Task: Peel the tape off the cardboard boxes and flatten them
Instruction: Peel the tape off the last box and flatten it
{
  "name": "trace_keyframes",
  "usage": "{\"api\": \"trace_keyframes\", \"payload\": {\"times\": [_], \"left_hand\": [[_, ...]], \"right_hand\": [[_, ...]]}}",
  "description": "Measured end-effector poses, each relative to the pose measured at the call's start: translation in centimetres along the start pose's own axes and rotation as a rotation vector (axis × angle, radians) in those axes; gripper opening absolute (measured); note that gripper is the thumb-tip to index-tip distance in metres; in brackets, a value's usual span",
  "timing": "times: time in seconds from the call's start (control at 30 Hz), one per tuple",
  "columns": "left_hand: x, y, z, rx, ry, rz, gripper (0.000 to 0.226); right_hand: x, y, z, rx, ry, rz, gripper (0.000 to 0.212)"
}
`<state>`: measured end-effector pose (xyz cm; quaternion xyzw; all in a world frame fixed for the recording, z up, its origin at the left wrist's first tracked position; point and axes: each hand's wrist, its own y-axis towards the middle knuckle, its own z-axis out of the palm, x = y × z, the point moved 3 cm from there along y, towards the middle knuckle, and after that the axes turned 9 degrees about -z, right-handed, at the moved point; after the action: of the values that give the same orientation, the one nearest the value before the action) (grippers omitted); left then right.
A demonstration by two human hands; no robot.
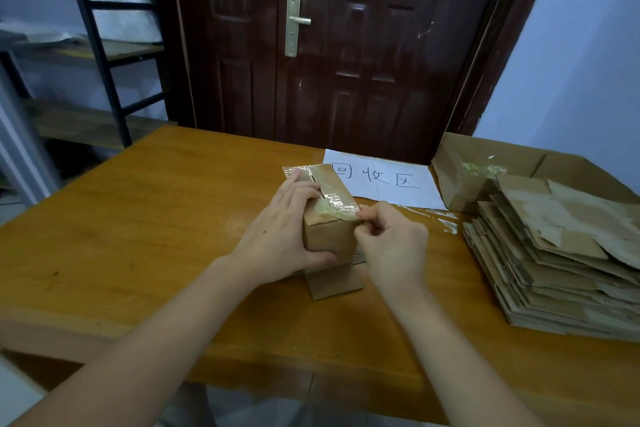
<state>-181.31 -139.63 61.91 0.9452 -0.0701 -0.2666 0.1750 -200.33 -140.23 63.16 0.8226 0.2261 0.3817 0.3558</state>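
Soft, dim indoor light falls evenly with a bluish cast on the walls (588, 62). The dark door (346, 45) carries dull streaks of glare, and the wooden table (156, 218) shines faintly near its far edge, with weak shadows under the forearms. Wide-angle distortion bends lines toward the frame edges, and the lower corners are blurred.
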Motion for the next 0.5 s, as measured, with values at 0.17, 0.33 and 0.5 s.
{"api": "trace_keyframes", "payload": {"times": [0.17,0.33,0.5], "left_hand": [[-0.1,0.5,-0.7,0.117,0.028,0.013,0.100],[-0.2,0.2,-0.9,0.151,-0.003,0.003,0.100],[-0.3,0.1,-0.8,0.147,-0.004,0.002,0.101]], "right_hand": [[-0.2,-0.2,-1.1,0.197,-0.233,-0.494,0.022],[-1.2,0.7,-2.5,0.346,-0.046,-0.408,0.029],[-1.8,0.5,-3.0,0.377,0.455,0.096,0.043]]}}
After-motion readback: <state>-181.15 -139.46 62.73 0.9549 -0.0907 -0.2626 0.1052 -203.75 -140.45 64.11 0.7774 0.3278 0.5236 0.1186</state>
